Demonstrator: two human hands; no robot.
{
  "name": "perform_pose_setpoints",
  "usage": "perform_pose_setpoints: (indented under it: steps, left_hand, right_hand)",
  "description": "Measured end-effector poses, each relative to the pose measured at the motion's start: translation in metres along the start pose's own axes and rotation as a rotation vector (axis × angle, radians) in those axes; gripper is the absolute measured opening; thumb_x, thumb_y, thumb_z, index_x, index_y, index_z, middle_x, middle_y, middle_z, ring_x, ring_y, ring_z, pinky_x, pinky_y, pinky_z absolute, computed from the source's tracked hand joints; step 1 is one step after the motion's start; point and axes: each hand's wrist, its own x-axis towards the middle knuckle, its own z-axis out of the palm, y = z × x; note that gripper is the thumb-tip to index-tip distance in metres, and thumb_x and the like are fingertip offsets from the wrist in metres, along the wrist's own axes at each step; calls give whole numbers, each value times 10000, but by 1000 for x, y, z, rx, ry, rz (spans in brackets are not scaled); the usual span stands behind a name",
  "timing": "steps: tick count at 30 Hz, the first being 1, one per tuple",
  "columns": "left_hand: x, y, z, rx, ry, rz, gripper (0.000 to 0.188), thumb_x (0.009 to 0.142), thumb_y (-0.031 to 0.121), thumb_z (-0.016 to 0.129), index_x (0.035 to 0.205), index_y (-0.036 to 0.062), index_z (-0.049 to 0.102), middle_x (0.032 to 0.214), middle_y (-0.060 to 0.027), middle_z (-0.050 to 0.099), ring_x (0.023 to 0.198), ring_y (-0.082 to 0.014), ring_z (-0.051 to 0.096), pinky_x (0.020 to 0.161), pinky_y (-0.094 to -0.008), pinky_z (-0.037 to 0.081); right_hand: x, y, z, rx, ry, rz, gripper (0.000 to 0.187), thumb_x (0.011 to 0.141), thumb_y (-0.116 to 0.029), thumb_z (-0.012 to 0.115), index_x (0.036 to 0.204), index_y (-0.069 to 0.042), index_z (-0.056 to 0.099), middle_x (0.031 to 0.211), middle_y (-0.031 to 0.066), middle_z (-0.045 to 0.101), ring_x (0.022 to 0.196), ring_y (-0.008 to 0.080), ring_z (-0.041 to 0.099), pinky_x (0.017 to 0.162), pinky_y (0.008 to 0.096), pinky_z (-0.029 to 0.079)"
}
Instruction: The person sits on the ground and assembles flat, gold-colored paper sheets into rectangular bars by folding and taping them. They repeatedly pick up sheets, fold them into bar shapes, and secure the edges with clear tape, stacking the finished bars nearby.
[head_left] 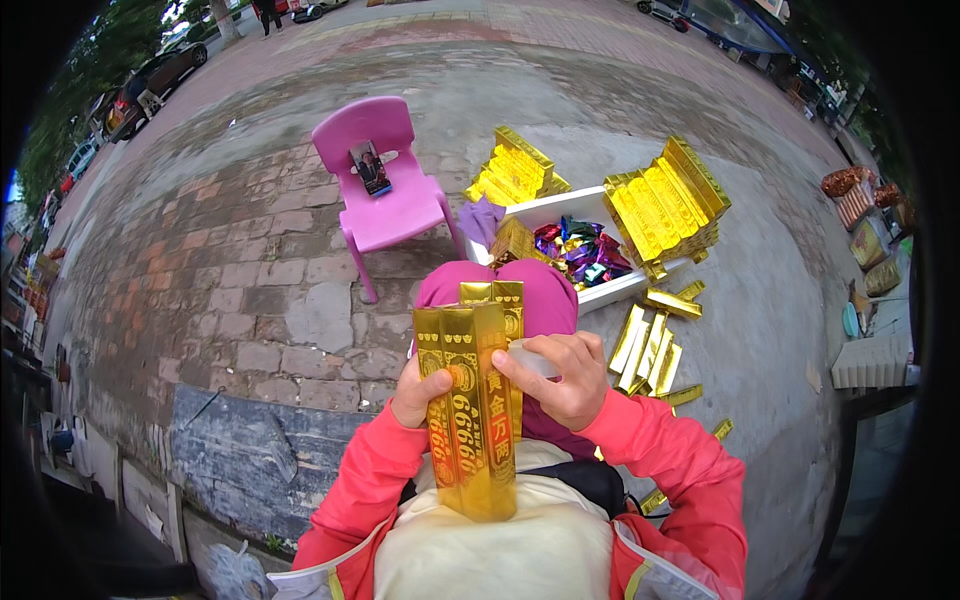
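Note:
Upright above my lap stands a bundle of long folded gold foil paper bars [465, 420] with raised patterns and red print. My left hand [412, 392] grips its left side, the thumb across the front and the other fingers hidden behind. At the upper right of the bundle, my right hand [565, 378] presses its thumb on the gold foil. Its curled fingers hold a small whitish translucent object [533, 358], whose kind I cannot make out. Behind the front bars, more gold foil [508, 292] rises above my knees.
Ahead stands a pink plastic chair [385, 215] with a phone [371, 168] on it. A white box [610, 290] holds colourful foil pieces [580, 248]. Stacked gold bars [665, 205] rest at its right, another gold stack [515, 170] behind. Loose gold bars [645, 350] lie on the ground.

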Motion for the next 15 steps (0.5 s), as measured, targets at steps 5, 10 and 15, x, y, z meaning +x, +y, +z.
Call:
perform_pose_setpoints:
  steps: [5,10,15]
  left_hand:
    - [-7,-1,-1,-2,-39,-12,830,880,566,692,1431,-4,445,1322,-134,602,1178,-244,614,1010,-386,501]
    - [-3,0,5,-208,-73,-58,829,989,697,362,1460,19,438,1381,-129,576,1217,-242,596,1041,-391,483]
    - [8,-1,10,-343,19,-52,843,996,714,238,1454,38,448,1337,-151,596,1174,-270,618,997,-412,517]
  right_hand:
    - [-1,-9,-1,55,-31,21,542,775,-133,638,1310,-211,678,1059,19,607,885,170,581,799,336,417]
    - [4,-11,-2,56,-30,19,543,782,-124,634,1318,-201,672,1055,33,609,878,181,581,789,338,422]
    - [14,-9,-2,70,-88,19,554,792,-111,638,1341,-181,651,1026,58,596,868,208,584,751,334,441]
